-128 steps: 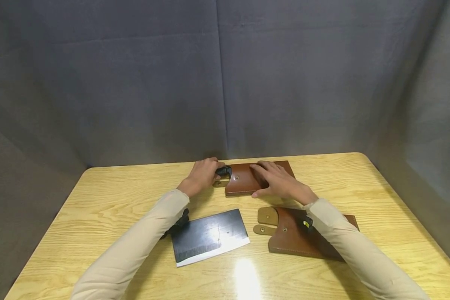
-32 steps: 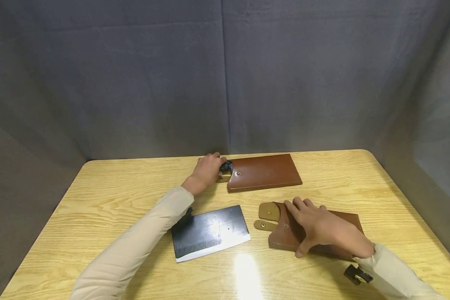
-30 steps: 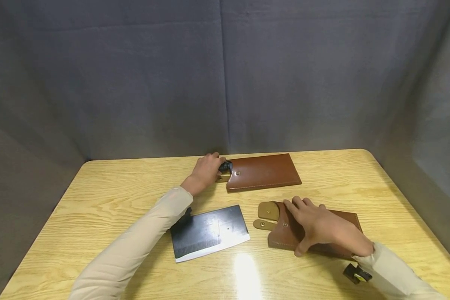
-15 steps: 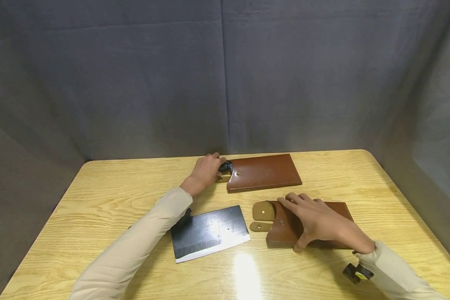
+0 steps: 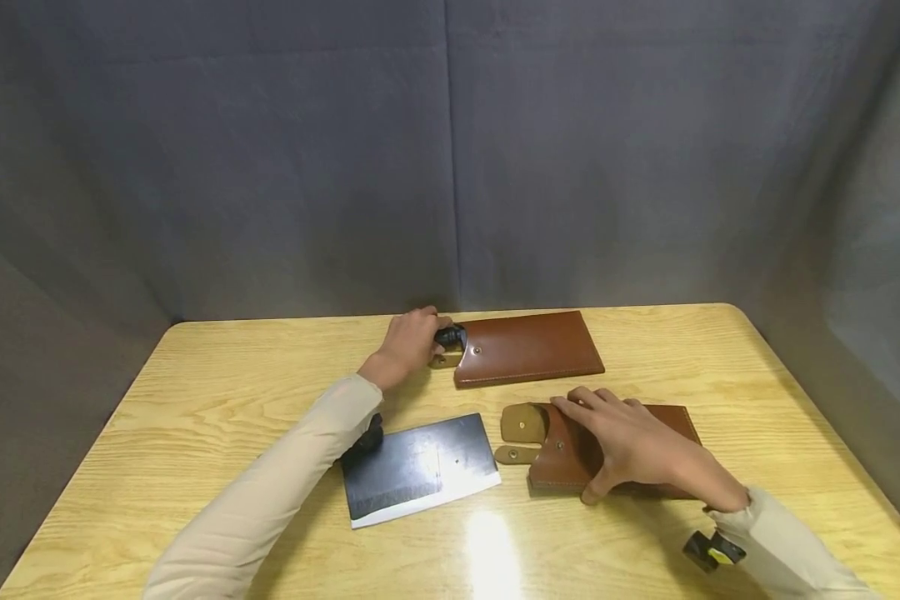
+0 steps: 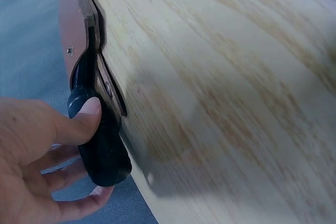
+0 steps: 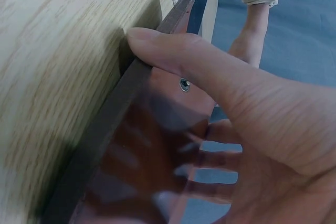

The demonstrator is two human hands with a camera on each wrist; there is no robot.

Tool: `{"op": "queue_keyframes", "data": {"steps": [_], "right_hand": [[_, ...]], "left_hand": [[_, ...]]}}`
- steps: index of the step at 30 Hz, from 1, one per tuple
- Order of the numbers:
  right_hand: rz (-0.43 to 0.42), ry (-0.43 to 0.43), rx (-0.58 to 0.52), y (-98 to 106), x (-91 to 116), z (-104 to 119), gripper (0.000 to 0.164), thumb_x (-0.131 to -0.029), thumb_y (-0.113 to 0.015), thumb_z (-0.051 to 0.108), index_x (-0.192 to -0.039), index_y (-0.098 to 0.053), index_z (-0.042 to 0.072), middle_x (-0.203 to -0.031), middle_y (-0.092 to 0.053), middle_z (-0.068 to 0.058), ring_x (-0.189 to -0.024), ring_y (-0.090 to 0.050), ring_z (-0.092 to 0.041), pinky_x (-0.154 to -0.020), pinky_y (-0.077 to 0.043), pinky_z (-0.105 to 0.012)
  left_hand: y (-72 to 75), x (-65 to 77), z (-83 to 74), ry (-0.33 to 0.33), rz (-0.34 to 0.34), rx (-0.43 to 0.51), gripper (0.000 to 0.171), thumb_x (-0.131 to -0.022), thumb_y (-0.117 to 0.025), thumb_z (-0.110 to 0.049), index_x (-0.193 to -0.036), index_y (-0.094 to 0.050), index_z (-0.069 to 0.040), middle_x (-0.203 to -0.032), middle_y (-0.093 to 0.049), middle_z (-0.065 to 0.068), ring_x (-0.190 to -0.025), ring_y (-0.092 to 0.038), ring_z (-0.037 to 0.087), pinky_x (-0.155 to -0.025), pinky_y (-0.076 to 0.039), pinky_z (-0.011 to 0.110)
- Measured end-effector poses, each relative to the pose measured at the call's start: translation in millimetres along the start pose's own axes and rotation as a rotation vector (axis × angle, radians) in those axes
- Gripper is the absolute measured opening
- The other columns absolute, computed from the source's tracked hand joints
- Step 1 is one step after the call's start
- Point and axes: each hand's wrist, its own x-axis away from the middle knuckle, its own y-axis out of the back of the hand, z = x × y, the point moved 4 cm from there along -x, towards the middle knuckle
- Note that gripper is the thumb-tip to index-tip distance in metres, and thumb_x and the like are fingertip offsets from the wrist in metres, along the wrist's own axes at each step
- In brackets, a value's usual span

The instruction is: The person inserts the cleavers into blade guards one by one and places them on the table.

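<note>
Toward the back of the table, a brown leather knife sheath has a cleaver in it, its blade hidden. My left hand grips that cleaver's black handle, thumb lying along it in the left wrist view. A second brown leather sheath lies nearer, at the right, its tan flap and strap pointing left. Across it my right hand holds it by both long edges, thumb on the near edge, fingers at the far one. A bare cleaver lies left of this sheath, its handle partly behind my left sleeve.
The wooden table has grey curtains behind it and at both sides. The bare cleaver's bright cutting edge faces the near side of the table. A black wrist device hangs under the right sleeve.
In the last half second, my right hand has slid the near sheath left and turned it slightly. Earlier that hand lay on the back sheath. My left hand stays on the handle.
</note>
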Motion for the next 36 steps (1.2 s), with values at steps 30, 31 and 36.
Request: {"op": "queue_keyframes", "data": {"steps": [30,31,36], "right_hand": [[-0.021,-0.025,-0.03,2,-1,2,0.123,-0.057,-0.104,0.04,-0.157,-0.044,0.004,-0.152,-0.046,-0.024,-0.14,-0.044,-0.05,-0.103,-0.036,-0.078],[-0.022,-0.023,-0.031,2,-1,2,0.123,-0.057,-0.104,0.039,-0.157,-0.044,0.004,-0.152,-0.046,-0.024,-0.139,-0.044,-0.05,-0.103,-0.036,-0.078],[-0.029,-0.015,-0.026,-1,-3,2,0.122,-0.057,-0.104,0.04,-0.157,-0.044,0.004,-0.151,-0.047,-0.022,-0.138,-0.046,-0.047,-0.103,-0.038,-0.075]], "left_hand": [[12.5,4.3,7.9,-0.096,-0.014,-0.026,0.051,-0.092,-0.081,-0.011,-0.141,-0.065,-0.006,-0.13,-0.069,0.016,-0.115,-0.07,0.035,-0.093,-0.056,0.052],[14.3,5.4,9.3,-0.097,-0.023,-0.017,0.051,-0.092,-0.081,-0.01,-0.141,-0.065,-0.006,-0.131,-0.069,0.016,-0.116,-0.069,0.035,-0.094,-0.056,0.052],[20.0,14.7,13.7,-0.12,-0.06,0.002,0.053,-0.091,-0.082,-0.011,-0.14,-0.065,-0.006,-0.135,-0.068,0.016,-0.12,-0.068,0.034,-0.094,-0.054,0.051]]}}
